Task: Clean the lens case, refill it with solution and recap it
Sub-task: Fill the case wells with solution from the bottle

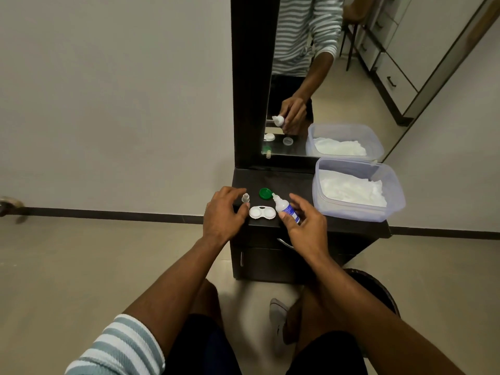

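Observation:
The white two-well lens case lies uncapped near the front edge of the dark dresser top. A green cap lies behind it. A small clear bottle cap stands to the left of the case, just in front of my left hand's fingertips. My left hand hovers there with its fingers apart, holding nothing. My right hand grips the white solution bottle with a blue label, tilted with its nozzle pointing up and left, above the case's right side.
A clear plastic tub with white tissues in it stands at the right of the dresser top. A mirror rises behind and reflects the hand, bottle and caps. Drawer handles show below the top's front edge.

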